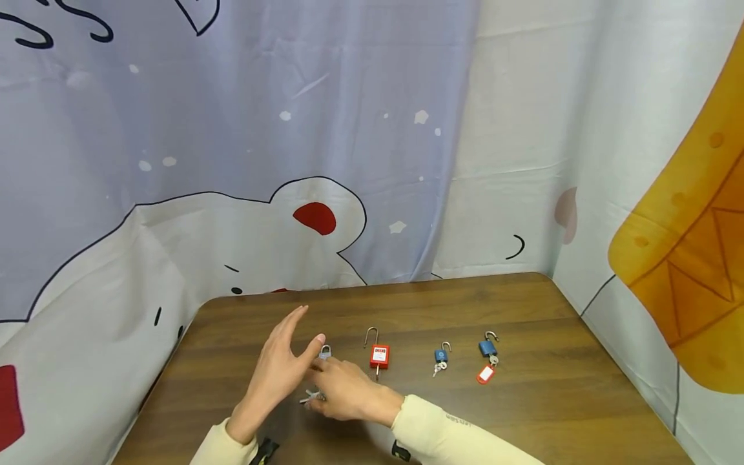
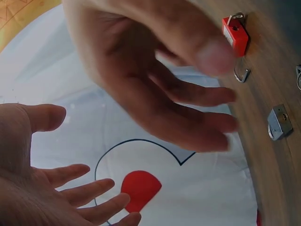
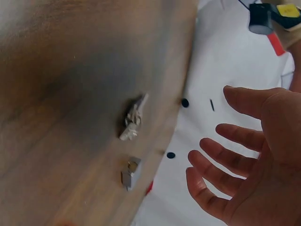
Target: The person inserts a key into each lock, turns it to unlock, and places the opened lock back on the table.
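My left hand (image 1: 279,368) is raised over the left part of the table, its fingers extended and the thumb apart, holding nothing. Reaching across beside it, my right hand (image 1: 347,391) hovers over a bunch of keys (image 3: 133,120), fingers loosely bent and nothing in them. The keys lie on the wood. A small silver-grey padlock (image 2: 280,122) is close to them; in the head view my right hand partly hides it. Just right of that hand lies a red padlock (image 1: 380,356) with its long shackle swung open and a key in its bottom.
On the right of the brown wooden table (image 1: 535,400) lie a small blue padlock (image 1: 441,356) with keys and another blue padlock (image 1: 487,349) with a red key tag (image 1: 485,374). Both shackles are open. A printed curtain (image 1: 372,142) hangs behind the table.
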The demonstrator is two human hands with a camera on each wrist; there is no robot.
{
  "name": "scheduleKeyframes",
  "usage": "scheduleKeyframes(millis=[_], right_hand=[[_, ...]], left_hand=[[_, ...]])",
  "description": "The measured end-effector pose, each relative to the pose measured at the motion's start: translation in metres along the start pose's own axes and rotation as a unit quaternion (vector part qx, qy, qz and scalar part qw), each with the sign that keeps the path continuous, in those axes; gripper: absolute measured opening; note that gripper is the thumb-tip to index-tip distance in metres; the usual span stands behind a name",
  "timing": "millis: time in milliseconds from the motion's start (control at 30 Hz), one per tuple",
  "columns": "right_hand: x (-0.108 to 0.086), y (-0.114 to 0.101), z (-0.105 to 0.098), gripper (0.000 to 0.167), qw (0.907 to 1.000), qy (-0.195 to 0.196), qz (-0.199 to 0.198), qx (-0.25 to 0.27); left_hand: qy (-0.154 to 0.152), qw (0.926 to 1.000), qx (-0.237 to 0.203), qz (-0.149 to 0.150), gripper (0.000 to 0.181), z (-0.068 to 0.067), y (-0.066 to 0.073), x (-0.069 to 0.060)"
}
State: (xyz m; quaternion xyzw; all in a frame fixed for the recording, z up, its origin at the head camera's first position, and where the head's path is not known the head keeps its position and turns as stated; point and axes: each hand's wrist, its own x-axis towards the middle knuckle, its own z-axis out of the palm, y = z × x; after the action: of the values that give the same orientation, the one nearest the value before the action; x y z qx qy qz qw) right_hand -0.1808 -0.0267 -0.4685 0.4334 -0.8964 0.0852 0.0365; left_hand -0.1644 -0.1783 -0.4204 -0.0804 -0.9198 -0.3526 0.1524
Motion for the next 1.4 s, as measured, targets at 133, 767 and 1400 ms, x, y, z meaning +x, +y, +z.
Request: scheduleKeyframes(millis=[133, 767, 1400], right_hand=[[0.007, -0.007, 0.01, 0.053, 0.9999, -0.013, 0.002, -0.007], [0.018, -0.005, 0.05, 0.034, 0.9958, -0.068, 0.05, -0.035], [0.021, -0.006, 0.057, 0.02, 0.9955, -0.055, 0.067, -0.039]], left_hand=[[0.003, 1.0, -0.001, 0.002, 0.069, -0.002, 0.001, 0.0], [-0.006, 1.0, 0.0, 0.001, 0.067, 0.0, -0.002, -0.002], [-0.019, 0.9997, -0.002, -0.016, 0.064, 0.003, -0.007, -0.003]])
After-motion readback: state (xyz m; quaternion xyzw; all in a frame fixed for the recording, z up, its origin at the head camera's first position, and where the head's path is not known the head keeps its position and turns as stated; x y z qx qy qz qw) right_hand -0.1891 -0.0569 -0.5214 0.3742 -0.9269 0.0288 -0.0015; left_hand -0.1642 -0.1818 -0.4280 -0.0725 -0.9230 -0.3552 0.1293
